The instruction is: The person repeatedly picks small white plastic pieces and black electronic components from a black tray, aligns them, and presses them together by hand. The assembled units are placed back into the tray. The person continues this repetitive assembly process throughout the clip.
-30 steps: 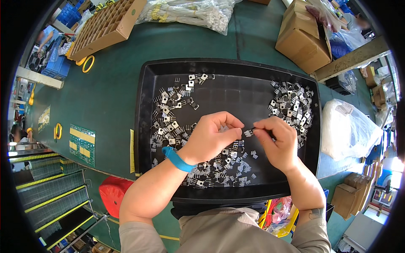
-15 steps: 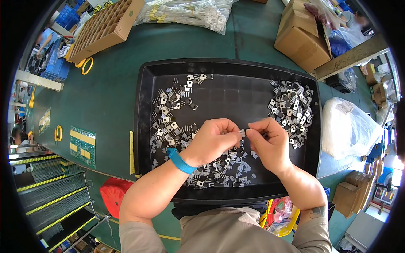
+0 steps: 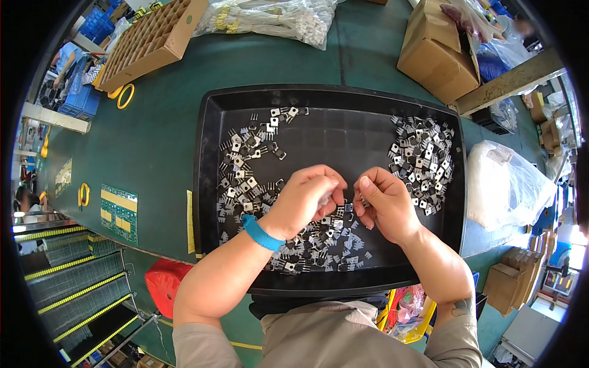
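A black tray (image 3: 331,283) holds many small transistors with dark bodies, metal tabs and thin legs. They lie in a loose spread (image 3: 246,178) along the left side and a denser heap (image 3: 423,156) at the right. Small grey comb-like pieces (image 3: 353,242) are scattered near the front. Over the tray's middle, my left hand (image 3: 310,199), below a blue wristband (image 3: 262,233), has its fingers curled in; whatever they hold is hidden. Just to its right, my right hand (image 3: 386,199) is closed, thumb against fingers, around a transistor that mostly disappears behind them.
Green circuit boards (image 3: 119,214) and yellow tape rolls (image 3: 126,96) lie on the table at left. At the back are a divided cardboard box (image 3: 153,46), bagged cables (image 3: 267,21) and a carton (image 3: 438,61). A white plastic bag (image 3: 509,178) sits right of the tray.
My hands have drawn apart from where their fingertips met over a small part. The left fingers have curled inward, and the right hand has turned slightly, fingers lower.
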`<state>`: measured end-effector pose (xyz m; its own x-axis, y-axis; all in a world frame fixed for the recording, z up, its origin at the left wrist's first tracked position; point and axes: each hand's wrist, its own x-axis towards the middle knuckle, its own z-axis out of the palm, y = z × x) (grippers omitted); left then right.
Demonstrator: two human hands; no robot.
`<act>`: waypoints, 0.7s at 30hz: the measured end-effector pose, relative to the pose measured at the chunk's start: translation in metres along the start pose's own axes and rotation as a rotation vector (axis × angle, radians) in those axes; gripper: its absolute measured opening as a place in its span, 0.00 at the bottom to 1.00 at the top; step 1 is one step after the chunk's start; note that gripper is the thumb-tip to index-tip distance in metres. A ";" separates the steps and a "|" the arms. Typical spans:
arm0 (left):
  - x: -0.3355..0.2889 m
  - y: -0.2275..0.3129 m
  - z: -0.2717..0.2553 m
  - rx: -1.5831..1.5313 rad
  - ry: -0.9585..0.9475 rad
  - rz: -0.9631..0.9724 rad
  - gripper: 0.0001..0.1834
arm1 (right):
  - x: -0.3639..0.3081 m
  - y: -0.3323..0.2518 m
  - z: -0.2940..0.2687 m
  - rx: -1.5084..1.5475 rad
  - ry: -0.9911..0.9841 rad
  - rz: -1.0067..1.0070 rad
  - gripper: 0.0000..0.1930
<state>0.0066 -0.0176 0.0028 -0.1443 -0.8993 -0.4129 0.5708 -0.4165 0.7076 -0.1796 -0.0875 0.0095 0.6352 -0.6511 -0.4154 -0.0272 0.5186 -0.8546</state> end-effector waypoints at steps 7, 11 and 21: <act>0.001 0.007 -0.001 -0.127 0.107 0.132 0.17 | 0.005 -0.008 -0.006 -0.322 -0.036 0.015 0.10; 0.002 0.008 0.001 -0.167 0.118 0.164 0.11 | 0.013 0.011 -0.015 -1.117 -0.166 -0.664 0.09; 0.001 0.006 -0.007 -0.336 -0.062 0.145 0.16 | -0.005 0.005 0.002 -1.582 -0.165 -0.288 0.09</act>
<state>0.0158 -0.0202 0.0022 -0.0849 -0.9564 -0.2795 0.8210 -0.2261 0.5243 -0.1816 -0.0805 0.0085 0.8285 -0.5032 -0.2457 -0.5599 -0.7329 -0.3866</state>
